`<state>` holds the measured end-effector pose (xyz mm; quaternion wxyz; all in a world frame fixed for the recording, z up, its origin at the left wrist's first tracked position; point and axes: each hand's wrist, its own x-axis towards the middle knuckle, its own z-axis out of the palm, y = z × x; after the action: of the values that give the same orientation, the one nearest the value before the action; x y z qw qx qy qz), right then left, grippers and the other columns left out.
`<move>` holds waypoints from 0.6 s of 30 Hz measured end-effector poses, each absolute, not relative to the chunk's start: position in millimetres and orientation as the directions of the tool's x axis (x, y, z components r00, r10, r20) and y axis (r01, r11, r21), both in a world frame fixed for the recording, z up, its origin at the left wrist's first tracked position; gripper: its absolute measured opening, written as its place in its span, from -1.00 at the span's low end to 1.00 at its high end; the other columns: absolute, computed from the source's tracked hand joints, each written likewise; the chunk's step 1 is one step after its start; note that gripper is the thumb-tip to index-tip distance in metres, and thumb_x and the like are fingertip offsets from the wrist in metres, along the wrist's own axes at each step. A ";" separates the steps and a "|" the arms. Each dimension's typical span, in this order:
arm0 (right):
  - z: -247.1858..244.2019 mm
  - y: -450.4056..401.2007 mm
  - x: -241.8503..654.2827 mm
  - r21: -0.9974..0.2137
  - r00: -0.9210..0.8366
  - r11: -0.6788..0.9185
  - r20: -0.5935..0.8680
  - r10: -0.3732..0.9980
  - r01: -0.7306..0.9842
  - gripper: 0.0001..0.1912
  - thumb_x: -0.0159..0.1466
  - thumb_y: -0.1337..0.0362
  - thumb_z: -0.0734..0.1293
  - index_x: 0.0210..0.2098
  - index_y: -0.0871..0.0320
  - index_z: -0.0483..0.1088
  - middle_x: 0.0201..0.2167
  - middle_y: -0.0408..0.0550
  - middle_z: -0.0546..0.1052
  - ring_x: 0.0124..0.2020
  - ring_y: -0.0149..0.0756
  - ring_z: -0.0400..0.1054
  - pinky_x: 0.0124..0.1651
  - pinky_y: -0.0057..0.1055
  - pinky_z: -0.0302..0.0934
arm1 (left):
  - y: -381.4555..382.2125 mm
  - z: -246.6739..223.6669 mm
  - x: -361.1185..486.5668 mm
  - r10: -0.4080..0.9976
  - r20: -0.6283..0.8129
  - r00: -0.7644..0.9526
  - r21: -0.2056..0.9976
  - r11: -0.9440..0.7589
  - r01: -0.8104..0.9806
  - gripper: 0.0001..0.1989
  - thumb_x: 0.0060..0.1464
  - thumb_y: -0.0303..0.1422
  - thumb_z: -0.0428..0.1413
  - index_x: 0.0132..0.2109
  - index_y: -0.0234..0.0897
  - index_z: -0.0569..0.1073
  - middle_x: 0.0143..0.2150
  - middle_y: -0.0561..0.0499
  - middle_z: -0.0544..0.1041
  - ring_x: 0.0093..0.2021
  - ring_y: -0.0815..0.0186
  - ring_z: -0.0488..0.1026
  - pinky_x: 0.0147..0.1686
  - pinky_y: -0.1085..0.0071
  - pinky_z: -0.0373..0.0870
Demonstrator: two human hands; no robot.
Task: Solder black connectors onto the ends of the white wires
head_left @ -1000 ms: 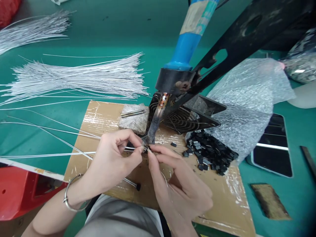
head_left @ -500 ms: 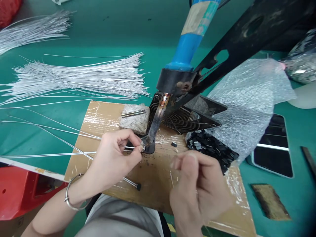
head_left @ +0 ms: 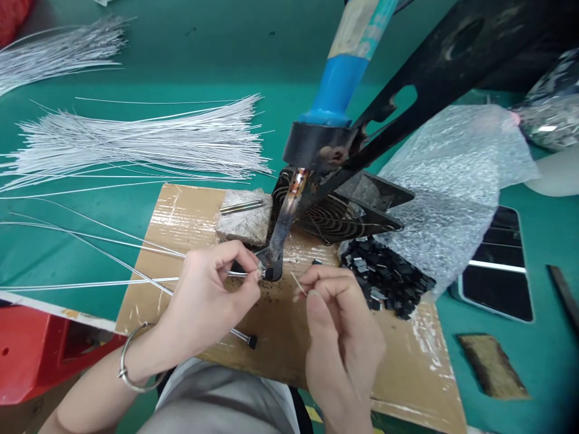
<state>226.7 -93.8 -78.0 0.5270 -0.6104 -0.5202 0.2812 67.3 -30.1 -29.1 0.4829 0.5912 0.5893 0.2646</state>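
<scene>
White wires [head_left: 238, 274] lie in the left hand [head_left: 221, 301] (pinched).

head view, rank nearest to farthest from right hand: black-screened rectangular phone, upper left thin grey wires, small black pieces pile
1. Small black pieces pile: by the right hand, upper right
2. Black-screened phone: farther right
3. Thin grey wires: upper left

Silver bangle [head_left: 123, 369] on left wrist, grey top [head_left: 212, 398], bare fingers [head_left: 244, 256]
</scene>
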 end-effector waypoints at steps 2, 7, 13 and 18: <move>-77.1 -94.8 222.9 -0.952 0.288 0.089 0.176 0.941 0.292 -0.80 0.47 0.37 0.30 -0.32 0.07 0.32 -0.09 -0.09 0.56 -0.04 -0.30 0.50 0.01 -0.35 0.37 | -30.6 -28.7 68.0 0.955 -0.250 0.160 0.877 0.154 0.456 -0.91 0.06 -0.39 0.16 -0.39 -0.27 0.52 -0.28 -0.09 0.68 -0.37 0.25 0.52 -0.46 0.37 0.22; -74.6 -96.5 213.6 -0.976 0.304 0.091 0.149 0.941 0.196 -0.81 0.41 0.43 0.39 -0.30 0.06 0.37 -0.03 -0.09 0.68 0.03 -0.33 0.61 0.10 -0.41 0.45 | -31.4 -28.1 69.6 0.963 -0.214 0.164 0.877 0.116 0.466 -0.89 0.08 -0.39 0.15 -0.39 -0.27 0.53 -0.33 -0.08 0.67 -0.41 0.28 0.48 -0.47 0.38 0.23; -72.1 -95.6 211.2 -0.983 0.335 0.097 0.146 0.931 0.159 -0.81 0.37 0.45 0.42 -0.32 0.07 0.40 -0.07 -0.07 0.71 0.01 -0.32 0.64 0.10 -0.44 0.46 | -31.4 -27.5 70.0 0.977 -0.147 0.156 0.882 0.058 0.467 -0.86 0.09 -0.41 0.14 -0.41 -0.27 0.54 -0.36 -0.03 0.65 -0.46 0.34 0.41 -0.51 0.41 0.20; -70.3 -95.6 210.3 -0.982 0.340 0.107 0.156 0.927 0.158 -0.80 0.36 0.46 0.43 -0.33 0.07 0.42 -0.09 -0.09 0.71 -0.01 -0.34 0.64 0.11 -0.46 0.46 | -30.6 -25.8 70.3 0.981 -0.119 0.153 0.893 0.038 0.449 -0.86 0.09 -0.43 0.15 -0.42 -0.27 0.54 -0.38 -0.01 0.65 -0.49 0.37 0.38 -0.51 0.43 0.22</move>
<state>210.3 -95.6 -70.3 0.5781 -0.5797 -0.4681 0.3326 70.3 -30.6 -25.8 0.4352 0.6223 0.5743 0.3059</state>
